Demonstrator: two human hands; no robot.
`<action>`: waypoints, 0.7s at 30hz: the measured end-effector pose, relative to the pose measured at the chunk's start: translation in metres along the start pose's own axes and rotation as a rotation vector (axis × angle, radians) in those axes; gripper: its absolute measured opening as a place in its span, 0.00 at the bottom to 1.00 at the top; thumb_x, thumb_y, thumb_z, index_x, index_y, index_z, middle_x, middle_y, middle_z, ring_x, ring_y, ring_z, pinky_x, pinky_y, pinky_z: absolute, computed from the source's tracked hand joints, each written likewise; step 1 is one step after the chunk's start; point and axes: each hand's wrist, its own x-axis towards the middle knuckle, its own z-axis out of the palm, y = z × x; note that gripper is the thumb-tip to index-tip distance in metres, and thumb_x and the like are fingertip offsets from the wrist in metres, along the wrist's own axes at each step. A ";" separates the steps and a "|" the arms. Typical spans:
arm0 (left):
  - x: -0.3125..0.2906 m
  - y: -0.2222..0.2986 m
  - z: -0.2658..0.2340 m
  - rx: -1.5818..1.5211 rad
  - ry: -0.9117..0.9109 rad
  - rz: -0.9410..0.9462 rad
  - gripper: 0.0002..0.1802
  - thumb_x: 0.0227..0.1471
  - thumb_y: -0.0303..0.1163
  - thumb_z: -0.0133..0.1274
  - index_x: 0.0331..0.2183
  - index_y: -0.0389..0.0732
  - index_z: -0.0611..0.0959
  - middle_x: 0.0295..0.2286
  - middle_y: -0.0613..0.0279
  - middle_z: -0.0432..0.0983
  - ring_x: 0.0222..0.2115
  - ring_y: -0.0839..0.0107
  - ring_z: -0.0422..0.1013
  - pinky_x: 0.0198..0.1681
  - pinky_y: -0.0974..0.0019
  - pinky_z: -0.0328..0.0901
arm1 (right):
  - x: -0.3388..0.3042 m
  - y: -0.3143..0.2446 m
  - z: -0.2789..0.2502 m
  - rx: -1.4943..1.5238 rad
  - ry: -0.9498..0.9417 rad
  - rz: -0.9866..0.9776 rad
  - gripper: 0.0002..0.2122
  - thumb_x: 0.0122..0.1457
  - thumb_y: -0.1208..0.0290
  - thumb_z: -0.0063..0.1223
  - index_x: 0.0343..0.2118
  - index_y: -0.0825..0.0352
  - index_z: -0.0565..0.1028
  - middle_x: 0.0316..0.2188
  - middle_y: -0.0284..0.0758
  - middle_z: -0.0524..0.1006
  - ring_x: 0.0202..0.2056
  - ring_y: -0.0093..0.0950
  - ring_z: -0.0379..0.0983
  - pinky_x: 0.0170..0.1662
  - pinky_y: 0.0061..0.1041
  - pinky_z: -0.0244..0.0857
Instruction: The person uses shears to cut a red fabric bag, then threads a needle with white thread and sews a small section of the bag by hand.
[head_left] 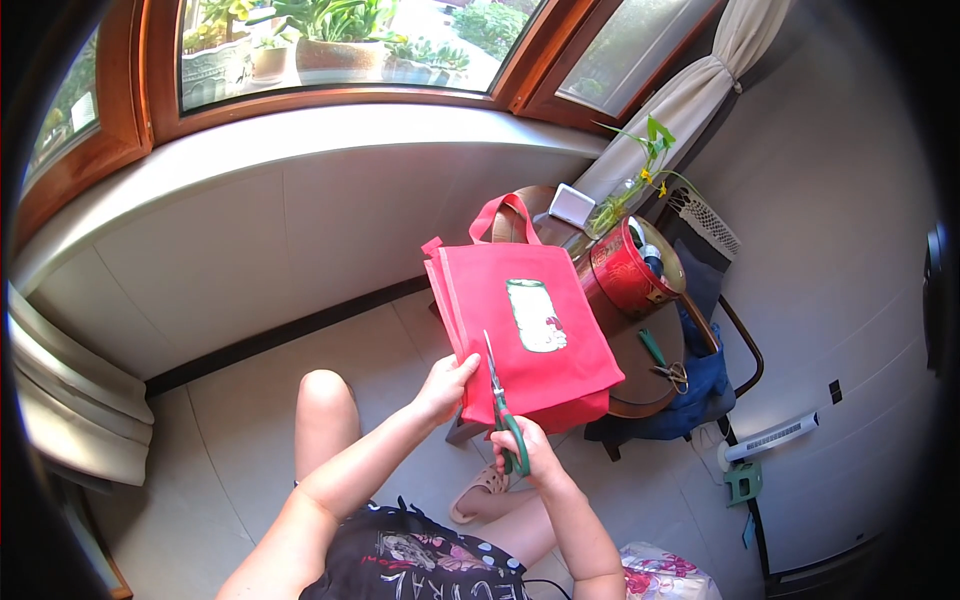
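Note:
A red fabric tote bag [470, 290] leans over the edge of a round table, its loop handle at the top and a white and green printed patch [530, 305] on its front. My left hand [445, 390] pinches the bag's lower left side edge. In my right hand [530, 452] is a pair of green-handled scissors [501, 408], with fingers through the grips. Its blades point up and away, looking nearly closed, in front of the bag's lower left part. Whether the blades touch the fabric I cannot tell.
On the brown table [640, 400] stand a red round tin [625, 270] with several items in it, a white box [573, 206] and a leafy plant [650, 150]. A green-handled tool [652, 347] lies near its rim. A blue cloth [690, 385] hangs beside it; a white fan [770, 438] is farther right.

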 end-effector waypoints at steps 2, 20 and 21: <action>0.001 -0.002 -0.001 -0.008 -0.001 -0.005 0.16 0.50 0.32 0.40 0.38 0.30 0.67 0.34 0.55 0.69 0.33 0.70 0.68 0.38 0.66 0.64 | -0.001 -0.002 0.002 -0.026 0.017 -0.008 0.08 0.45 0.71 0.49 0.23 0.69 0.65 0.14 0.31 0.66 0.12 0.19 0.62 0.15 0.17 0.59; -0.008 0.008 0.002 0.069 -0.048 -0.122 0.13 0.49 0.30 0.41 0.37 0.33 0.70 0.32 0.56 0.70 0.32 0.69 0.68 0.38 0.65 0.64 | 0.007 -0.028 0.001 -0.121 0.012 0.067 0.09 0.44 0.69 0.50 0.22 0.69 0.65 0.14 0.32 0.68 0.12 0.21 0.65 0.15 0.18 0.60; -0.008 0.011 0.003 0.049 -0.061 -0.167 0.13 0.49 0.29 0.41 0.37 0.33 0.70 0.32 0.56 0.70 0.32 0.69 0.68 0.38 0.65 0.64 | 0.007 -0.029 0.000 -0.170 0.028 0.072 0.09 0.44 0.70 0.50 0.22 0.69 0.65 0.14 0.32 0.68 0.13 0.21 0.65 0.16 0.17 0.60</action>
